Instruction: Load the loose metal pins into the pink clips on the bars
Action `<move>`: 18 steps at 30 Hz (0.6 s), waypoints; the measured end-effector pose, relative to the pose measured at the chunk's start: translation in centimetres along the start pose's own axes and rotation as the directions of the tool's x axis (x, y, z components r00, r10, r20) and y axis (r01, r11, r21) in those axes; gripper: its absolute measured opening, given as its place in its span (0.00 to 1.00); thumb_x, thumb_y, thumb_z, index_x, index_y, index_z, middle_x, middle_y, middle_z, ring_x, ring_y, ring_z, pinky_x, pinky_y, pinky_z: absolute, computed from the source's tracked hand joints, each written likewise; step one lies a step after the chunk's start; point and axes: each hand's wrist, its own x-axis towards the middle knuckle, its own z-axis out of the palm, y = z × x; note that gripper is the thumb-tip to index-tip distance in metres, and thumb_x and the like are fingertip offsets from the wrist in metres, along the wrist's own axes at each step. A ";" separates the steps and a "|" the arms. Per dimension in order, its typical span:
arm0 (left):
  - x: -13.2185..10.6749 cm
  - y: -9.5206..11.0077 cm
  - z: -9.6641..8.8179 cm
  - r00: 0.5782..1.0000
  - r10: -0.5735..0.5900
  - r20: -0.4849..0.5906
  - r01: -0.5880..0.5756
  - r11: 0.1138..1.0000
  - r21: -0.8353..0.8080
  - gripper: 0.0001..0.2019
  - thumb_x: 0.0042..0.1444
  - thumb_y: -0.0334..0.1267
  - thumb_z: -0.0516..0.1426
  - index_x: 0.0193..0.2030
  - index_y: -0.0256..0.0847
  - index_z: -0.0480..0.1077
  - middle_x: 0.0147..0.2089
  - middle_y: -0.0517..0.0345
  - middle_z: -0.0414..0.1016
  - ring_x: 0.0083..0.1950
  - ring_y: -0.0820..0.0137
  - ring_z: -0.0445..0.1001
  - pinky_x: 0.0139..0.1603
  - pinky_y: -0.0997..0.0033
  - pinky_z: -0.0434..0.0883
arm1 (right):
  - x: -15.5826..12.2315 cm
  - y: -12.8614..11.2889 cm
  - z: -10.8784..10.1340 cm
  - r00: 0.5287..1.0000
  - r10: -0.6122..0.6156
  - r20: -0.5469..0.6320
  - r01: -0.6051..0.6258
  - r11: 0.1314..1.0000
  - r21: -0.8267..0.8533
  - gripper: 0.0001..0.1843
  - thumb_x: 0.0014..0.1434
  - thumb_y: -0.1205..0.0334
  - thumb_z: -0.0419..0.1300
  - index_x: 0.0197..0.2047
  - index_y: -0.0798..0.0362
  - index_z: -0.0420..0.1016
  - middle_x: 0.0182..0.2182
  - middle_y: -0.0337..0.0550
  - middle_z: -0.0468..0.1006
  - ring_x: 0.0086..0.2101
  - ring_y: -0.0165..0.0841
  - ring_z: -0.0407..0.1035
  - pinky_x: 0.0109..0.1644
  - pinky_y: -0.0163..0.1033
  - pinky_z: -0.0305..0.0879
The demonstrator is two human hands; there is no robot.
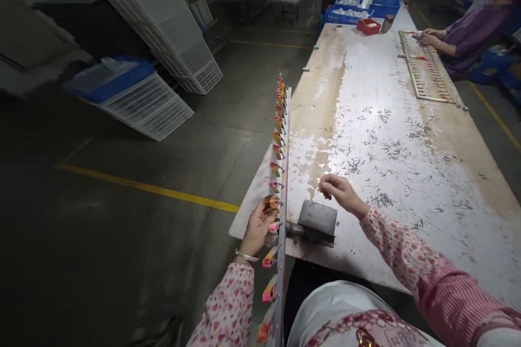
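Note:
A long narrow rail (286, 173) stands along the table's left edge, with several small lure-like pieces (269, 290) in red, yellow and pink fixed along its left side. My left hand (259, 223) is at the rail, its fingers closed around one orange-and-yellow lure (274, 204). Above the white tabletop, right of the rail, is my right hand (340, 191), thumb and fingers pinched together. Whatever lies in that pinch is too small to make out. Just below it sits a grey metal block (319, 218) beside the rail. Scattered thin metal bits (393, 149) lie to the right.
The long worn table (358, 81) runs away from me. At its right side a person's hands (431, 38) work at a frame of similar pieces (415, 78). Blue bins (348, 15) and a red tray (368, 27) stand farther back. White crates (150, 108) lean at left.

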 end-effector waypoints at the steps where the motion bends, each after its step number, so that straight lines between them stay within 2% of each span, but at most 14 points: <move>1: 0.4 0.1 0.0 0.998 0.004 0.062 -0.005 1.000 0.019 0.22 0.57 0.47 0.57 0.55 0.37 0.67 0.55 0.45 0.72 0.58 0.60 0.68 0.60 0.61 0.64 | 0.1 -1.8 1.2 0.996 -0.085 0.039 0.083 0.995 0.051 0.15 0.63 0.51 0.53 0.37 0.55 0.69 0.27 0.41 0.74 0.24 0.27 0.67 0.26 0.34 0.66; 4: 1.4 0.3 -0.2 0.973 0.033 0.227 -0.046 0.998 0.050 0.23 0.57 0.46 0.57 0.56 0.35 0.68 0.55 0.43 0.72 0.58 0.58 0.68 0.59 0.61 0.64 | 0.4 -6.1 4.1 0.951 -0.305 0.049 0.308 0.949 -0.064 0.11 0.65 0.56 0.52 0.37 0.54 0.70 0.29 0.41 0.75 0.25 0.26 0.68 0.29 0.34 0.66; 7: 2.0 0.1 -0.3 0.959 0.093 0.267 -0.119 0.989 0.082 0.22 0.57 0.45 0.57 0.54 0.34 0.70 0.53 0.44 0.74 0.56 0.58 0.70 0.59 0.62 0.64 | 0.7 -8.0 5.8 0.890 -0.455 0.031 0.446 0.854 -0.267 0.09 0.65 0.60 0.51 0.37 0.54 0.70 0.29 0.42 0.75 0.27 0.28 0.68 0.33 0.35 0.66; 10: 2.1 -0.1 -0.2 0.961 0.141 0.238 -0.180 0.972 0.152 0.18 0.58 0.43 0.56 0.51 0.34 0.73 0.49 0.46 0.77 0.53 0.59 0.72 0.56 0.64 0.66 | 0.9 -8.3 6.6 0.863 -0.503 0.042 0.482 0.795 -0.369 0.08 0.66 0.62 0.50 0.38 0.53 0.69 0.30 0.43 0.75 0.29 0.29 0.68 0.35 0.35 0.65; 18: 2.1 -0.1 0.3 0.951 0.244 0.189 -0.283 0.935 0.214 0.16 0.57 0.40 0.55 0.48 0.33 0.74 0.39 0.50 0.78 0.44 0.63 0.75 0.48 0.67 0.70 | 1.2 -8.3 7.3 0.823 -0.553 0.128 0.540 0.695 -0.475 0.09 0.67 0.64 0.47 0.40 0.53 0.68 0.31 0.43 0.75 0.32 0.30 0.68 0.35 0.35 0.64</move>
